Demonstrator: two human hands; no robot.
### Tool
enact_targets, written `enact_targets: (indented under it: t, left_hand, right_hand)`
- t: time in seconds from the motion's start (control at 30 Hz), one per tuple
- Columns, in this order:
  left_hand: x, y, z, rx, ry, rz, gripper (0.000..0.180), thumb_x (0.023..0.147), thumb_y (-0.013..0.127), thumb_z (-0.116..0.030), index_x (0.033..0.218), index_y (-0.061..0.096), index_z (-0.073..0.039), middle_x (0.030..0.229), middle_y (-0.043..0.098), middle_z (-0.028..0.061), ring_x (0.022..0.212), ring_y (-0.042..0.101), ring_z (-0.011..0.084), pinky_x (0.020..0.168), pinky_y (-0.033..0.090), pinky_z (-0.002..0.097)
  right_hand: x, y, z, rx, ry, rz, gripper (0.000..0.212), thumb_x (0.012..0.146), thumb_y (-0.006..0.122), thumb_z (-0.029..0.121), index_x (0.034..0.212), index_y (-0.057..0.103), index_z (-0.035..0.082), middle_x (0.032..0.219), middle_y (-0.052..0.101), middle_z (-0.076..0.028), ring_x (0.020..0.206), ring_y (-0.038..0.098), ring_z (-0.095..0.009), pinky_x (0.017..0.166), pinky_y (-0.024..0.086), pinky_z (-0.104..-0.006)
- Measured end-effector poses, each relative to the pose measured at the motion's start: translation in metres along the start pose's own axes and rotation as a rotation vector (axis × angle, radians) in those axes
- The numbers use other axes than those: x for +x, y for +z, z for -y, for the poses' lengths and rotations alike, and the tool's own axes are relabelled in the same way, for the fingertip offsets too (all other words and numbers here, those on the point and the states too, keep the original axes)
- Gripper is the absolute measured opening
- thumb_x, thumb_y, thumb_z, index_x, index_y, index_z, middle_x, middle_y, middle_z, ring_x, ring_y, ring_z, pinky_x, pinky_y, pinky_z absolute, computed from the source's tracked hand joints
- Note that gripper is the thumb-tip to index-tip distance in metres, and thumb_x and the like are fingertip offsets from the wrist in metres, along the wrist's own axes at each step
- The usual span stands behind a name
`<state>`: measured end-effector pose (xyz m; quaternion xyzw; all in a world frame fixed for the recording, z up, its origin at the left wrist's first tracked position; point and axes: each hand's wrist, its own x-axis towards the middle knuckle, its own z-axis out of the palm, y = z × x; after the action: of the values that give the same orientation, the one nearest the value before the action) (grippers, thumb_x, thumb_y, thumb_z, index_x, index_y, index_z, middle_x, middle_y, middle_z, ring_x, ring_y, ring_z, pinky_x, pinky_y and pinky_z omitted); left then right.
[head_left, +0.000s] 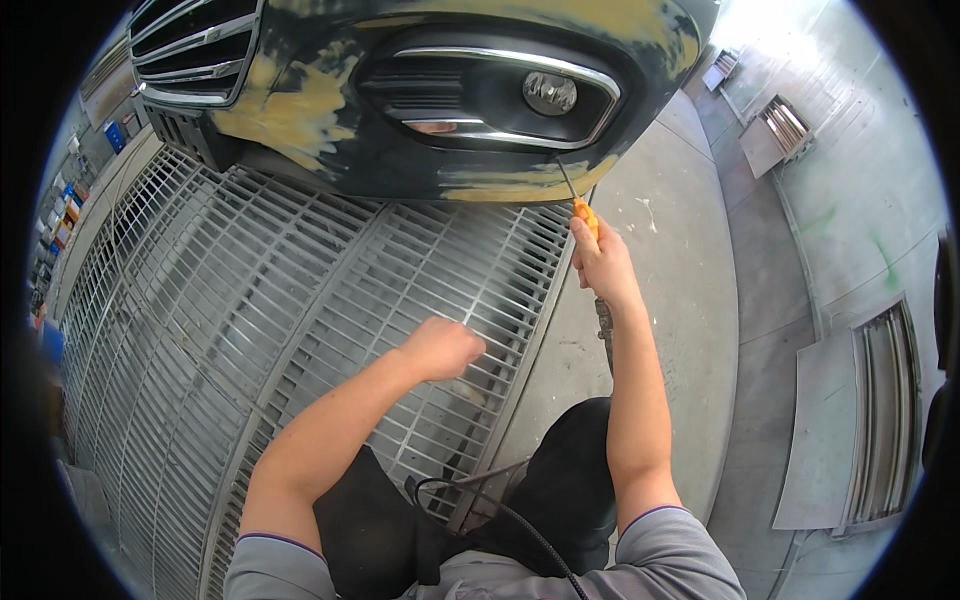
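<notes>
My right hand [604, 262] is wrapped round an orange air blow gun [586, 214]. Its thin metal nozzle slants up to the lower edge of a dark car bumper [400, 165], below the fog lamp [550, 93]. Whether the tip touches the bumper I cannot tell. Under the same hand hangs a hose fitting [604, 322]. My left hand [446, 349] is closed in a fist above the floor grating, away from the bumper, and nothing sticks out of it. Yellowish filler patches and sanded areas cover parts of the bumper. Chrome trim surrounds the lamp.
Metal floor grating [300, 290] runs under the car and my legs, with smooth concrete [665, 230] to the right. A black cable [520, 515] lies across my lap. Panels [850, 420] lean along the right wall. Blue and other coloured items stand far left.
</notes>
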<state>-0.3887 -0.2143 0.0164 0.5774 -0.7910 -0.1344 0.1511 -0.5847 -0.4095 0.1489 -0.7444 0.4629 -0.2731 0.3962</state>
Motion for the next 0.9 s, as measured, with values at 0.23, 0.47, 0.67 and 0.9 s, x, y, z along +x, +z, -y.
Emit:
enact_targets:
  t: [0.23, 0.47, 0.67, 0.9]
  left_hand:
    - [0.001, -0.004, -0.003, -0.009, -0.003, 0.016, 0.006, 0.084, 0.068, -0.011, 0.078, 0.066, -0.010, 0.081, 0.073, 0.0095, 0.079, 0.072, 0.0343, 0.069, 0.056, 0.0499]
    - [0.000, -0.005, -0.002, -0.005, -0.008, 0.023, 0.005, 0.084, 0.068, -0.011, 0.079, 0.066, -0.010, 0.081, 0.073, 0.0093, 0.079, 0.072, 0.0343, 0.069, 0.056, 0.0498]
    - [0.000, -0.006, -0.003, -0.008, -0.002, 0.005, 0.006, 0.084, 0.068, -0.010, 0.079, 0.066, -0.010, 0.081, 0.073, 0.0088, 0.079, 0.072, 0.0343, 0.069, 0.056, 0.0497]
    - [0.002, -0.004, -0.002, -0.004, -0.009, 0.018, 0.006, 0.084, 0.068, -0.011, 0.079, 0.066, -0.011, 0.081, 0.072, 0.0084, 0.079, 0.072, 0.0344, 0.069, 0.056, 0.0499]
  right_hand:
    - [0.008, -0.006, -0.011, -0.075, -0.090, -0.293, 0.052, 0.108, 0.062, 0.047, 0.145, 0.066, 0.011, 0.075, 0.067, -0.007, 0.066, 0.066, -0.016, 0.062, 0.054, -0.0349]
    - [-0.003, -0.005, 0.009, -0.046, 0.073, -0.125, 0.050, 0.109, 0.061, 0.045, 0.145, 0.066, 0.010, 0.074, 0.067, -0.006, 0.064, 0.064, -0.015, 0.063, 0.053, -0.0357]
    - [0.005, -0.006, -0.004, -0.068, -0.013, -0.224, 0.051, 0.109, 0.061, 0.044, 0.146, 0.065, 0.010, 0.077, 0.068, -0.006, 0.064, 0.065, -0.015, 0.060, 0.053, -0.0346]
    - [0.001, -0.006, 0.001, 0.004, 0.017, -0.116, 0.047, 0.110, 0.059, 0.045, 0.136, 0.066, 0.007, 0.069, 0.061, -0.003, 0.052, 0.055, -0.011, 0.049, 0.045, -0.0301]
